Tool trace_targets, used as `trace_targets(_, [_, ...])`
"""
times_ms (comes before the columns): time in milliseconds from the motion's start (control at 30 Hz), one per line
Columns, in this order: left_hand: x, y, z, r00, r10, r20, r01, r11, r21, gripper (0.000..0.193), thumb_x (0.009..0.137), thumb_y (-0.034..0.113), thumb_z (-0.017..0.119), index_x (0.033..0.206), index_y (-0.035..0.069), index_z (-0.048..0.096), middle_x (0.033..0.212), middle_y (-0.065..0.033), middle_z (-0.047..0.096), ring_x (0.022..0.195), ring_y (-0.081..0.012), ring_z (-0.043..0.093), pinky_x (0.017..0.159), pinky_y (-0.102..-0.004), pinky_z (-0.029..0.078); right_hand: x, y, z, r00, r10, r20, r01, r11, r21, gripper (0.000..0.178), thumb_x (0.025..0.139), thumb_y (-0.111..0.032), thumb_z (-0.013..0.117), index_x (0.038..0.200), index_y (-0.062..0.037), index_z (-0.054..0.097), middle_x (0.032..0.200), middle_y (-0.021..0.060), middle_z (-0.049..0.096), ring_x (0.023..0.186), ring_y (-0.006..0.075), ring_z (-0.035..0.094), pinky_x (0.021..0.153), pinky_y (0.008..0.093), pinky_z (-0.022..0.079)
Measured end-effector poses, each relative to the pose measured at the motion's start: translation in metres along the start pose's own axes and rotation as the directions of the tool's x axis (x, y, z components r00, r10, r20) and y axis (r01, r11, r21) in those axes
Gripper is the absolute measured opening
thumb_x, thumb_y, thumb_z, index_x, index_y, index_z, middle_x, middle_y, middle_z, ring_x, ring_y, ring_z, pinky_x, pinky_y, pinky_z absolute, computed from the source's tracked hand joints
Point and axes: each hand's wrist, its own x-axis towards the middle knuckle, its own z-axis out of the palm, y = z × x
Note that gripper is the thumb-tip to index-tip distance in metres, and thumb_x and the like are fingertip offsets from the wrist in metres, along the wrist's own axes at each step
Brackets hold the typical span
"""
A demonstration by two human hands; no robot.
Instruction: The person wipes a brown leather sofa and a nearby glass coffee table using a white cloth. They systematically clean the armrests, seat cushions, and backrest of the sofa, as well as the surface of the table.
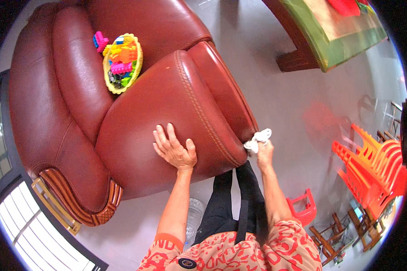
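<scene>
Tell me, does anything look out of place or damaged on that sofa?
Mostly the pink toy bricks: they lie outside the yellow basket, on the red-brown sofa, while the other bricks sit inside it. There's also a small pale speck on the sofa, too small to judge.

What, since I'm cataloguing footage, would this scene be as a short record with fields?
Left hand: the bare left hand rests spread on the dark red leather-look sofa
Right hand: the bare right hand holds a crumpled white cloth by the seat's front corner; contact unclear
On sofa: oval yellow scalloped basket holding multicoloured plastic blocks
Right side: stacked orange-red plastic chairs
Upper right: corner of a green-and-cream-topped table
</scene>
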Motion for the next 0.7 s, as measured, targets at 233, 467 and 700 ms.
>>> trace_targets(233, [0.0, 0.001, -0.003, 0.999, -0.021, 0.041, 0.022, 1.0, -0.02, 0.065, 0.09, 0.048, 0.039, 0.144, 0.012, 0.038, 0.151, -0.017, 0.031, 0.14, -0.0377, 0.027, 0.111, -0.0565, 0.016, -0.03, -0.15, 0.094, 0.914, -0.216, 0.343, 0.003, 0.85, 0.527, 0.026, 0.092, -0.006, 0.055, 0.118, -0.0016, 0.056, 0.109, 0.0071, 0.062, 0.098, 0.0218, 0.064, 0.087, 0.035, 0.054])
trace_targets(467, [0.0, 0.003, -0.002, 0.997, -0.06, 0.048, 0.064, 0.994, -0.087, 0.064, 0.09, 0.054, 0.041, 0.14, 0.014, 0.044, 0.15, -0.0175, 0.034, 0.139, -0.036, 0.03, 0.11, -0.0554, 0.017, -0.052, -0.141, 0.184, 0.326, -0.744, 0.583, 0.925, 0.124, -0.358, 0.064, 0.071, -0.008, 0.065, 0.133, -0.0066, 0.049, 0.132, 0.0214, 0.044, 0.116, 0.0396, 0.044, 0.1, 0.0461, 0.036])
trace_targets(700, [-0.002, 0.0, -0.007, 0.992, -0.066, 0.105, 0.075, 0.993, -0.086, 0.064, 0.093, 0.054, 0.035, 0.14, 0.012, 0.045, 0.151, -0.0169, 0.031, 0.14, -0.035, 0.028, 0.111, -0.0539, 0.016, -0.087, -0.161, 0.183, 0.278, -0.413, 0.867, 0.931, -0.105, -0.348, 0.078, 0.061, -0.032, 0.08, 0.13, -0.0102, 0.053, 0.147, 0.0222, 0.031, 0.131, 0.0431, 0.031, 0.102, 0.0526, 0.032])
